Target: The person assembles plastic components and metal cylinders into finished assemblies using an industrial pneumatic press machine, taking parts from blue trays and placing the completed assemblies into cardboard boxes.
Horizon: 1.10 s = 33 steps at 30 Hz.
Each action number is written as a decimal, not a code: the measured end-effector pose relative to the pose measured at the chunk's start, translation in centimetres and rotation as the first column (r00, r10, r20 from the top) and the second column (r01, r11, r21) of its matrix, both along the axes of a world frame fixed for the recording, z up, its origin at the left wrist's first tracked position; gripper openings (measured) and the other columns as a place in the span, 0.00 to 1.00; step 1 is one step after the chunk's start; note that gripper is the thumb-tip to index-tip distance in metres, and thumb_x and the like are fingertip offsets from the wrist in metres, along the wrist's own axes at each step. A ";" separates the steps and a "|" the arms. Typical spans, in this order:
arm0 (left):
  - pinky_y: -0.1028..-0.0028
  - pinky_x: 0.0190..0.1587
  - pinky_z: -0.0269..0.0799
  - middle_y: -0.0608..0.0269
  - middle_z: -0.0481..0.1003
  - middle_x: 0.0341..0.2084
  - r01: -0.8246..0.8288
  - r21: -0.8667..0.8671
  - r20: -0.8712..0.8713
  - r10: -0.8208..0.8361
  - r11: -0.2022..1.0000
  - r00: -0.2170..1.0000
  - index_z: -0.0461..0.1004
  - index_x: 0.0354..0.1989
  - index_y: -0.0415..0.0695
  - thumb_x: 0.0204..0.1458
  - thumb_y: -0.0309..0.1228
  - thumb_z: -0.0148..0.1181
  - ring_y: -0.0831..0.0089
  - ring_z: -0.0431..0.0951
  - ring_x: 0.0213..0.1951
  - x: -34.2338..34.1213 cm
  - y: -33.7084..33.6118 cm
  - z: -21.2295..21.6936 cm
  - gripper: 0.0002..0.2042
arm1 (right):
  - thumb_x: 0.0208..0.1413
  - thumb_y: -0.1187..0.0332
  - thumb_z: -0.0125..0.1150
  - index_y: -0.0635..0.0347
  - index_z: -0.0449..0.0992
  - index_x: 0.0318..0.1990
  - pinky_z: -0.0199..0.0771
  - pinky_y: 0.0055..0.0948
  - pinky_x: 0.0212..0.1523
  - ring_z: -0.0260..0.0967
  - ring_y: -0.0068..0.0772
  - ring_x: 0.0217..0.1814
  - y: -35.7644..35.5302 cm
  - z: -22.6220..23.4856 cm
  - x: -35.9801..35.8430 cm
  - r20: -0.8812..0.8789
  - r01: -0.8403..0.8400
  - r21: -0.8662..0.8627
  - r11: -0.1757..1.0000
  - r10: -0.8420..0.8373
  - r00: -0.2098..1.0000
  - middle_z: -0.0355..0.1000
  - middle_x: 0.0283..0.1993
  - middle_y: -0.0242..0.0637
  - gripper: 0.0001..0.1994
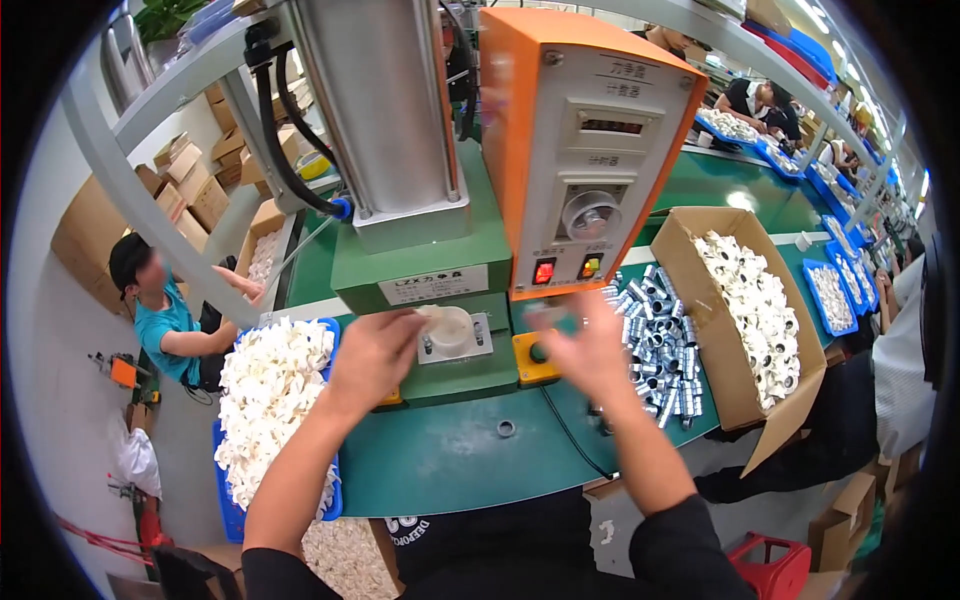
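Observation:
My left hand (385,350) reaches to the base of a green press (420,265). Its fingertips are closed at the edge of a round white plastic piece (450,330), which sits on a metal plate (486,346) under the press's cylinder (375,110). My right hand (590,350) is smeared by motion above a yellow button box (537,360). Whether it carries anything does not show. To its right lies a pile of shiny metal sleeves (655,345). One small metal ring (506,428) lies alone on the green tabletop (430,450).
An orange control box (590,150) stands beside the press. White plastic parts fill a blue tray (333,480) at left and a cardboard box (700,310) at right. A black cable (570,432) crosses the table. A person in teal (165,320) sits at far left.

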State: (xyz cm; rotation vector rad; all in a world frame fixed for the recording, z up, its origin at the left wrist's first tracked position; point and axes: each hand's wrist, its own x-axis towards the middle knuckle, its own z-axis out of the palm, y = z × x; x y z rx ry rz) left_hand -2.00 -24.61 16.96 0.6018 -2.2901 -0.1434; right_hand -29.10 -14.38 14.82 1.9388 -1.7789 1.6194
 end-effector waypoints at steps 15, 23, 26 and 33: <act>0.62 0.47 0.79 0.59 0.81 0.34 0.076 -0.083 0.192 -0.059 0.994 0.980 0.83 0.39 0.41 0.45 0.20 0.69 0.56 0.81 0.42 -1.8 1.3 0.1 0.11 | 0.47 0.71 0.76 0.66 0.77 0.50 0.72 0.46 0.58 0.72 0.53 0.54 12.8 -0.9 -6.2 -0.263 0.302 0.051 0.952 -0.279 0.923 0.75 0.52 0.51 0.22; 0.60 0.48 0.76 0.52 0.83 0.36 -0.316 0.156 0.089 0.305 0.936 0.948 0.83 0.41 0.39 0.54 0.25 0.66 0.52 0.82 0.43 -1.5 2.1 1.5 0.07 | 0.46 0.69 0.79 0.65 0.77 0.44 0.78 0.39 0.48 0.74 0.50 0.48 8.5 -8.5 5.2 -0.113 -0.173 0.375 0.911 0.230 0.967 0.75 0.47 0.46 0.19; 0.58 0.48 0.76 0.52 0.82 0.35 -0.392 0.207 -0.021 0.405 0.896 0.914 0.83 0.40 0.38 0.54 0.25 0.66 0.51 0.81 0.42 -1.0 4.0 0.4 0.07 | 0.47 0.70 0.78 0.64 0.77 0.42 0.78 0.39 0.46 0.75 0.49 0.47 7.9 -8.7 5.1 -0.131 -0.155 0.372 0.915 0.217 0.967 0.75 0.45 0.43 0.17; 0.58 0.51 0.74 0.54 0.82 0.38 -0.595 0.126 0.000 0.600 0.794 0.800 0.83 0.40 0.36 0.52 0.25 0.68 0.50 0.76 0.47 2.3 7.3 -4.0 0.09 | 0.48 0.71 0.77 0.62 0.76 0.42 0.77 0.41 0.40 0.76 0.49 0.38 2.8 -2.0 5.3 -0.036 -0.204 0.184 0.961 0.214 0.976 0.77 0.37 0.44 0.16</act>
